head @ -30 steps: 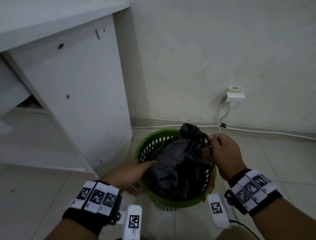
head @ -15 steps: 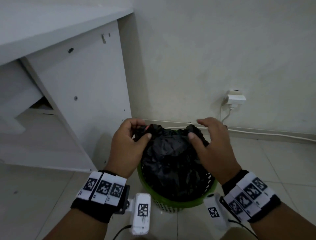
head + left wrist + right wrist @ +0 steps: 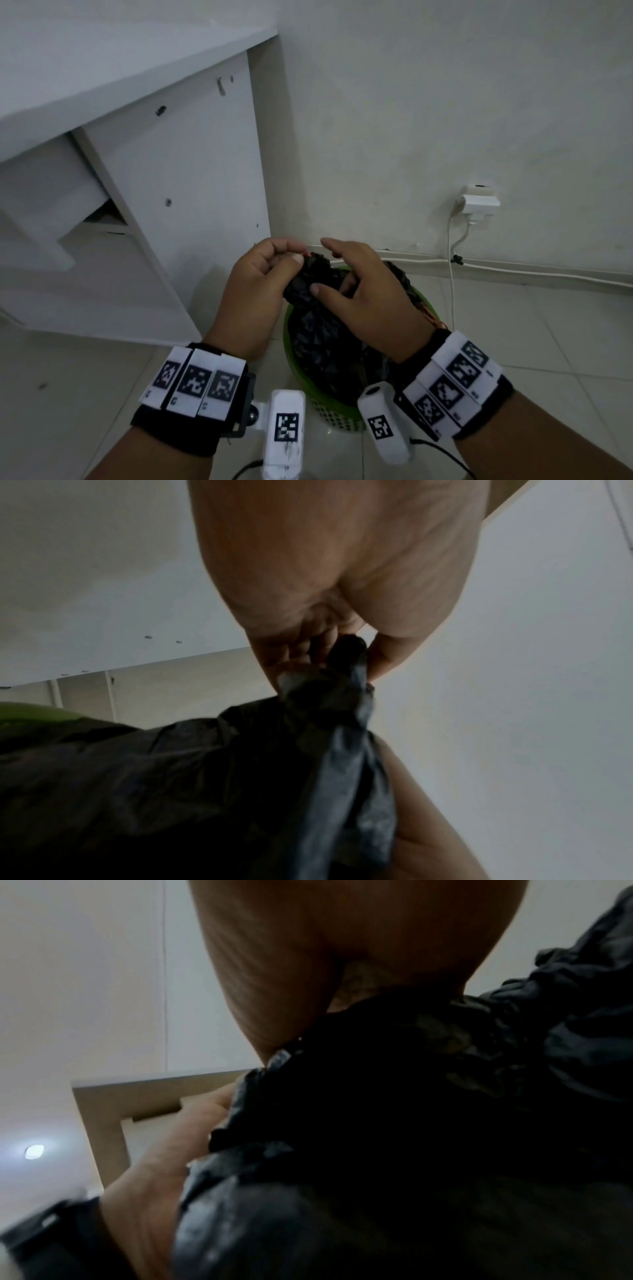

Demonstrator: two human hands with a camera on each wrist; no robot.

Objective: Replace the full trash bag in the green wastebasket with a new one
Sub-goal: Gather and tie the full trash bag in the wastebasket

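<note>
I have the neck of the black bag (image 3: pixel 329 342) bunched between my hands, above the green basket (image 3: pixel 337 413) it sits in. My left hand (image 3: pixel 255 291) pinches the gathered top, thumb against fingers, at about 10 o'clock from the basket's middle; the left wrist view shows the twisted plastic running up into that pinch. My right hand (image 3: pixel 368 301) curls round the neck from 1 o'clock, thumb pressed on the plastic, forefinger stretched out above it. I judge that I hold it this way to squeeze the mouth closed so nothing spills when I lift the bag out; a knot is not yet made, so far as I can see. The bag's body fills the basket, so the lift is yet to come, and no new bag is in view.

The basket stands on a pale tiled floor (image 3: pixel 565 342). At 9 o'clock from it is the white side panel of a counter (image 3: pixel 178 171). Behind, at 12 o'clock, is a white wall (image 3: pixel 445 102), with a plug (image 3: pixel 479 204) at 2 o'clock and its cable (image 3: pixel 451 274) hanging to the skirting.
</note>
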